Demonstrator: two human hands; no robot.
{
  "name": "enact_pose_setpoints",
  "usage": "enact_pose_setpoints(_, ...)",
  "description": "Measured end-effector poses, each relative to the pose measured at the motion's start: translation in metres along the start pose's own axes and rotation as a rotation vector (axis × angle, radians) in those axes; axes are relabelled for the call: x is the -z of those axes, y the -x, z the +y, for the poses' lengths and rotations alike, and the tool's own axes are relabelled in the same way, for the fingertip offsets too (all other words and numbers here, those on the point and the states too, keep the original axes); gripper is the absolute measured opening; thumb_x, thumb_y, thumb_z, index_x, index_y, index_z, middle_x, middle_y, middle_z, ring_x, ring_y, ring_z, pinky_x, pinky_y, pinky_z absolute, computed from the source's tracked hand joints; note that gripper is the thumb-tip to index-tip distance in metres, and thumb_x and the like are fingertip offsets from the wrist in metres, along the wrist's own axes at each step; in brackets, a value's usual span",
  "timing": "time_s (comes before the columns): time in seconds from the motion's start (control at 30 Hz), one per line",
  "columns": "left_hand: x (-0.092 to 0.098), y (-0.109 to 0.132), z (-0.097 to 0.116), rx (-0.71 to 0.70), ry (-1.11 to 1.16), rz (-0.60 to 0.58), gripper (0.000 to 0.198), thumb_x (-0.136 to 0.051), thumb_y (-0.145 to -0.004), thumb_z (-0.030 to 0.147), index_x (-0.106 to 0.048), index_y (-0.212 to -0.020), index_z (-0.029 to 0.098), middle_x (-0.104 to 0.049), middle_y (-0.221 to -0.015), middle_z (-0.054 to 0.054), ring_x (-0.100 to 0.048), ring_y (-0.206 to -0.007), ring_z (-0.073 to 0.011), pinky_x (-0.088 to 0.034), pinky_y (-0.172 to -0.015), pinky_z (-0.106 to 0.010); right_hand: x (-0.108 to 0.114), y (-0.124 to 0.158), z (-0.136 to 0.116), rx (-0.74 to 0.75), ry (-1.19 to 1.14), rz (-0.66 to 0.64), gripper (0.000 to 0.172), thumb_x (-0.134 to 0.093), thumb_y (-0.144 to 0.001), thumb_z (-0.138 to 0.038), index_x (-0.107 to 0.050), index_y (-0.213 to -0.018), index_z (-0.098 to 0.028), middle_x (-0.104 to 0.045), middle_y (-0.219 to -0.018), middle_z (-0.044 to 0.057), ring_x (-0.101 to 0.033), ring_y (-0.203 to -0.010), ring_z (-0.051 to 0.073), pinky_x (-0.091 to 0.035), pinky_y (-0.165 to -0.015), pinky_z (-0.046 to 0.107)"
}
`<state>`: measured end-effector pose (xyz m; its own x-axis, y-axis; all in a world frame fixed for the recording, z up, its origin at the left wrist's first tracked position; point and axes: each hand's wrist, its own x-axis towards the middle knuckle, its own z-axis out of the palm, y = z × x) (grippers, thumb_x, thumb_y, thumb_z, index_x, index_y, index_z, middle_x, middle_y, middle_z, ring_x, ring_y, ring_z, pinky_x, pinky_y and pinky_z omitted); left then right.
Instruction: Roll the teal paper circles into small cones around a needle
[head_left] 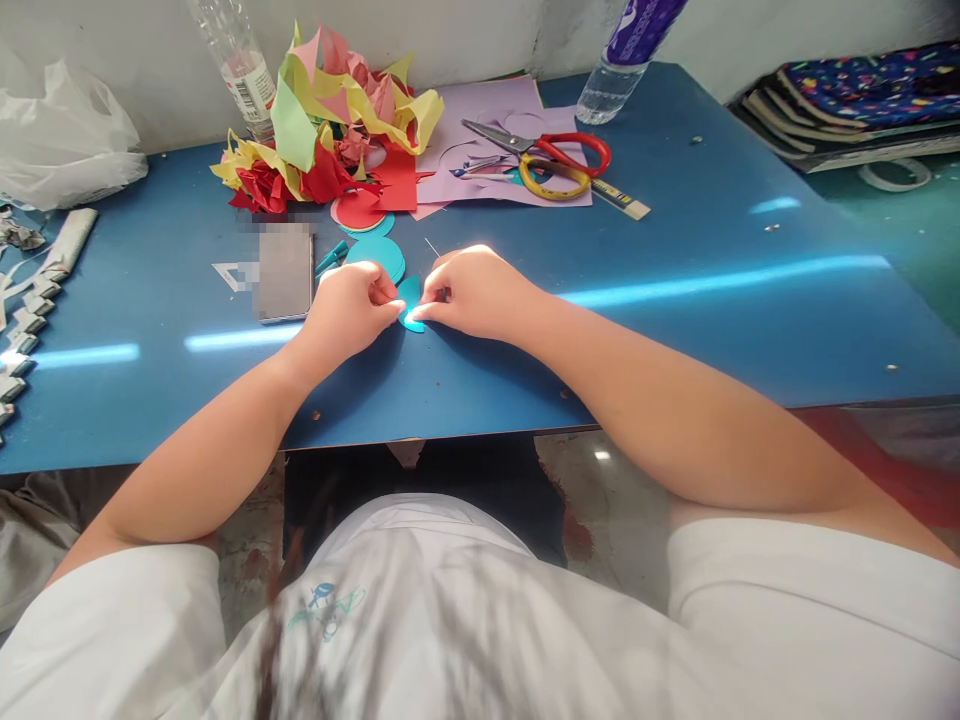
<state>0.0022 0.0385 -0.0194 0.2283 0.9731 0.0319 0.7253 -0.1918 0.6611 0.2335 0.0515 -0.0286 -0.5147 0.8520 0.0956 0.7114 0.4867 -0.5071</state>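
Note:
Between my two hands is a small blue paper disc [409, 292], partly hidden by the fingers and seemingly bent or folded. My left hand [358, 305] pinches its left edge between thumb and finger. From the other side, my right hand [472, 292] pinches the right edge, and a thin needle-like tip juts up beside its knuckles. Just beyond the fingers lie several flat blue paper circles [377, 259]. A red paper circle [358, 209] rests behind them. Close to my left hand are a teal pen [331, 258] and a dark phone-like slab [286, 272].
Red-and-yellow scissors [555, 160] lie on purple paper [495, 110], near a box-cutter-like strip [619, 198]. Crumpled coloured paper [337, 120] is heaped at the back beside a clear bottle [247, 75]. Another bottle [626, 60] stands right. A plastic bag [67, 140] and folded-paper chain [34, 310] lie left.

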Motion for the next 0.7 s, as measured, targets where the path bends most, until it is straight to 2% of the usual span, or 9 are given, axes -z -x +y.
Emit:
enact_pose_setpoints(0.07,0.001,0.000,0.001,-0.010,-0.022,-0.002,0.016,-0.088,-0.085,0.022,-0.072,-0.085,0.025,-0.081,-0.084,-0.004,-0.081,-0.095,-0.0292,-0.067,-0.102,-0.044,-0.002,-0.001,-0.004,-0.043,-0.005,0.015,0.024,-0.093,-0.099,-0.031,-0.081,-0.080,-0.021,-0.078,-0.092,0.008,-0.066,-0.087,0.026,-0.048,-0.082,0.042)
enact_pose_setpoints(0.17,0.000,0.000,0.002,-0.019,-0.033,-0.004,0.015,-0.086,-0.086,0.021,-0.071,-0.086,0.024,-0.081,-0.085,-0.003,-0.080,-0.094,-0.0288,-0.066,-0.104,-0.045,-0.003,-0.001,-0.009,-0.032,0.007,-0.010,0.015,-0.090,-0.100,-0.025,-0.086,-0.086,-0.020,-0.081,-0.096,0.009,-0.069,-0.089,0.027,-0.051,-0.085,0.042)
enact_pose_setpoints(0.4,-0.002,-0.001,0.002,-0.013,-0.039,-0.009,0.017,-0.085,-0.085,0.020,-0.069,-0.086,0.025,-0.080,-0.084,-0.003,-0.081,-0.096,-0.0300,-0.065,-0.114,-0.049,-0.006,0.000,-0.004,-0.076,-0.012,-0.021,0.016,-0.089,-0.101,-0.030,-0.087,-0.086,-0.024,-0.083,-0.096,0.007,-0.070,-0.086,0.027,-0.054,-0.088,0.044)
enact_pose_setpoints(0.53,-0.002,-0.001,0.001,0.003,-0.015,-0.022,0.018,-0.083,-0.084,0.018,-0.067,-0.085,0.027,-0.080,-0.082,-0.003,-0.081,-0.100,-0.0319,-0.064,-0.112,-0.049,-0.008,-0.002,0.005,-0.068,0.017,-0.011,0.021,-0.095,-0.099,-0.039,-0.088,-0.103,-0.020,-0.079,-0.091,0.011,-0.068,-0.088,0.030,-0.053,-0.087,0.046)
enact_pose_setpoints(0.7,-0.002,-0.003,-0.001,0.003,0.000,-0.033,0.020,-0.083,-0.081,0.018,-0.067,-0.087,0.028,-0.078,-0.080,-0.002,-0.080,-0.100,-0.0318,-0.064,-0.109,-0.047,-0.008,-0.005,0.009,-0.096,0.036,-0.046,0.034,-0.094,-0.100,-0.040,-0.087,-0.127,-0.020,-0.074,-0.087,0.007,-0.074,-0.095,0.035,-0.056,-0.090,0.046)
